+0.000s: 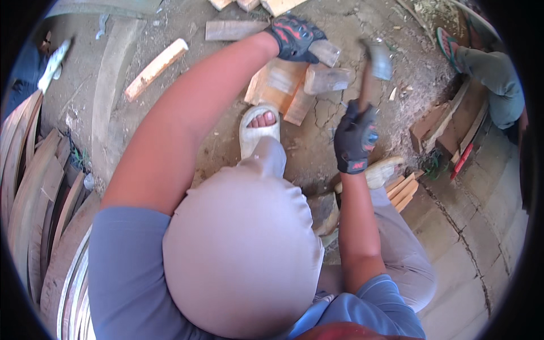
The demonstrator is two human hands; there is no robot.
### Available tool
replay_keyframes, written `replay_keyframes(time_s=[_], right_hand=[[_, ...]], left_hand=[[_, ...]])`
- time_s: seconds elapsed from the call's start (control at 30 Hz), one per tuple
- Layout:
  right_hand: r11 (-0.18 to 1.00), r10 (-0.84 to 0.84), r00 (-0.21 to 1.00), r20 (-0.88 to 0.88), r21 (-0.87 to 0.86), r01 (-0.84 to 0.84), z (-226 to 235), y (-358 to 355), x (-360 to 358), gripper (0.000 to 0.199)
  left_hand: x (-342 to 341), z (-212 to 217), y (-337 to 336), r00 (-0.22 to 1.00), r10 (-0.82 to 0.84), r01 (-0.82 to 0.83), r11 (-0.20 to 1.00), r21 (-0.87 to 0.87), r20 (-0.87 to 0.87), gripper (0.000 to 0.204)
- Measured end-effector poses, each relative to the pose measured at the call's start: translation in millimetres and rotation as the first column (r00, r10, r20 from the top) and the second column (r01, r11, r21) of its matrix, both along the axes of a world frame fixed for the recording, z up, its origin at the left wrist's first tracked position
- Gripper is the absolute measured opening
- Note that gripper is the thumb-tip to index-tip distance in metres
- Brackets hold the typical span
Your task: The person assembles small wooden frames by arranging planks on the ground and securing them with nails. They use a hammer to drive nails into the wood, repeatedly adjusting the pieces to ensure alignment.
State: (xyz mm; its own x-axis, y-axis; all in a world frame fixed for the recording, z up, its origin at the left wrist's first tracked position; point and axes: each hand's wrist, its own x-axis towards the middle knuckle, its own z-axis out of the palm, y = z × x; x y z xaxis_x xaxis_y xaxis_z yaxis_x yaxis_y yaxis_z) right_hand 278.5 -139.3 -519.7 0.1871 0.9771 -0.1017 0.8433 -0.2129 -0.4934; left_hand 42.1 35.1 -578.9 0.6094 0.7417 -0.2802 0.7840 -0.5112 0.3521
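Observation:
My left hand (296, 38), in a black and red work glove, reaches forward and is closed on a short wood block (324, 52). Beneath and beside that block lie a greyish squared block (327, 80) and orange-brown boards (275, 81) on the ground. My right hand (356, 139), gloved alike, grips the wooden handle of a hatchet (365, 85). Its broad grey metal head is raised to the right of the blocks, apart from them and slightly blurred by motion.
Curved planks (34, 198) are stacked at the left. A loose wood strip (156, 69) lies left of my forearm. At the right are brown timber pieces (447, 122), a red tool (462, 161) and another person's leg (493, 79). My sandalled foot (260, 124) is close to the boards.

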Motion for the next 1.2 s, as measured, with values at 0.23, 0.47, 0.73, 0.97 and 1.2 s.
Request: replay_keyframes(time_s=[0.23,0.47,0.73,0.97,1.2], right_hand=[[0.964,0.105,0.984,0.147,-0.258,-0.065,-20,3,-9,0.033],[0.985,0.129,0.987,0.095,0.103,-0.139,-32,-12,14,0.034],[1.000,0.026,0.999,-0.024,0.000,-0.026,2,-9,-11,0.036],[0.993,0.112,0.988,0.102,-0.051,-0.107,-1,9,-15,0.036],[0.956,0.202,0.960,0.192,-0.252,-0.151,-36,-2,4,0.038]], left_hand=[[-2,9,4,0.999,0.024,-0.022,0.998,-0.057,0.047,0.073],[4,3,0,0.999,0.038,-0.038,0.999,-0.017,0.034,0.072],[-5,4,0,0.998,0.034,-0.034,0.999,-0.009,0.047,0.068],[-5,8,6,0.999,0.031,-0.031,0.999,-0.018,-0.021,0.068],[9,19,2,1.000,0.009,-0.008,0.996,-0.087,0.018,0.071]])
